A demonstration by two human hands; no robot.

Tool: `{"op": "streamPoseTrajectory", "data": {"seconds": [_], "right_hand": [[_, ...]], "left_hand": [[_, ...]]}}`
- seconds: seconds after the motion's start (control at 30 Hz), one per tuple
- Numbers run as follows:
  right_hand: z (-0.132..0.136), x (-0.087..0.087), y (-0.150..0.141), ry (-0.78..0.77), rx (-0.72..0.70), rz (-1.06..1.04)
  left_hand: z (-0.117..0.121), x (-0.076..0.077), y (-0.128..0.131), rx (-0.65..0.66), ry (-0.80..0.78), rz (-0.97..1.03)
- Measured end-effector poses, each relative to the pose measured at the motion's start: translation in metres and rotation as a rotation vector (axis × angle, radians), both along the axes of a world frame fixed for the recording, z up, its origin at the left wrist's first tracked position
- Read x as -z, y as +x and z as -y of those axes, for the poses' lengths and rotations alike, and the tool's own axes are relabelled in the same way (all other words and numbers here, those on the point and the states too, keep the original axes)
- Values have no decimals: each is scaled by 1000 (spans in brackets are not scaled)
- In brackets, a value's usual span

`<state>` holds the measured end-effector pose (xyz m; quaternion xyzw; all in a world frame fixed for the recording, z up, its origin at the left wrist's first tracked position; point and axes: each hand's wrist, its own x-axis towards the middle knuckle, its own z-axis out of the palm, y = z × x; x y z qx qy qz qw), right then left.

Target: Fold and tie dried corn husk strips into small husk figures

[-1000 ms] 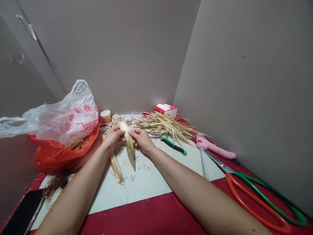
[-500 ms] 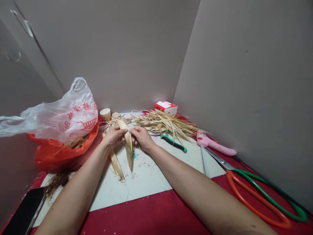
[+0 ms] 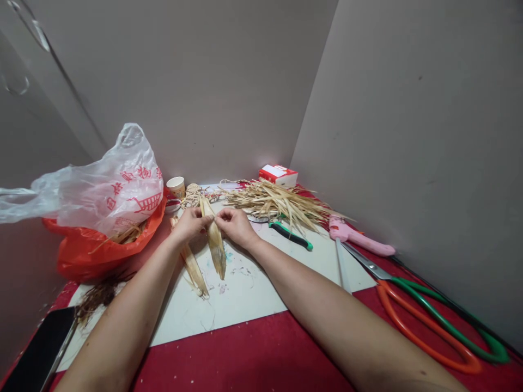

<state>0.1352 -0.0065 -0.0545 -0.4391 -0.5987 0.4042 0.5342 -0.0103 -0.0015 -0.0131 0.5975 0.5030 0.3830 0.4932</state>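
A pale dried corn husk (image 3: 216, 247) hangs lengthwise between my hands over the white board (image 3: 253, 294), its pointed lower end toward me. My left hand (image 3: 190, 224) pinches its left side near the upper part with thumb and fingers. From the right, my right hand (image 3: 237, 226) pinches the opposite edge, thumb and forefinger almost meeting the left fingertips at the husk's middle. Some fingers are hidden behind the husk. Below my left wrist another long husk piece (image 3: 195, 271) lies on the board.
Left stands a red plastic bag (image 3: 87, 256) topped by a white one (image 3: 98, 190), near a paper cup (image 3: 175, 187). Straw-like strips (image 3: 281, 204) lie behind green-black-handled pliers (image 3: 291, 236). A pink glue gun (image 3: 363, 242) and large scissors (image 3: 433, 321) are right; a phone (image 3: 38, 348) lies front left.
The husk's broad face has turned, and its lower end has swung left and then partly back. Both hands keep their pinch, close together. The camera view has shifted slightly.
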Motion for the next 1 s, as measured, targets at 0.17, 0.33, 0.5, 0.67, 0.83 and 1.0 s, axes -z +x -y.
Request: {"op": "streamPoseTrajectory", "data": {"seconds": [0.17,0.33,0.5,0.67,0.83,1.0], "right_hand": [[-3,2,2,110,150,243],[-6,-5,4,-52,190,31],[2,-23,4,-347,-28,-496],[5,-43,17,-423,-119,-728],[12,-88,51,-270,-74,-746],[49,-148,89,99,127,-756]], "left_hand": [[3,-1,4,34,27,6],[6,-4,5,46,-3,123],[0,0,-1,-18,-113,233],[-9,2,-7,-217,-172,381],[-17,3,-17,-388,-114,482],[-16,6,-20,-358,-85,450]]}}
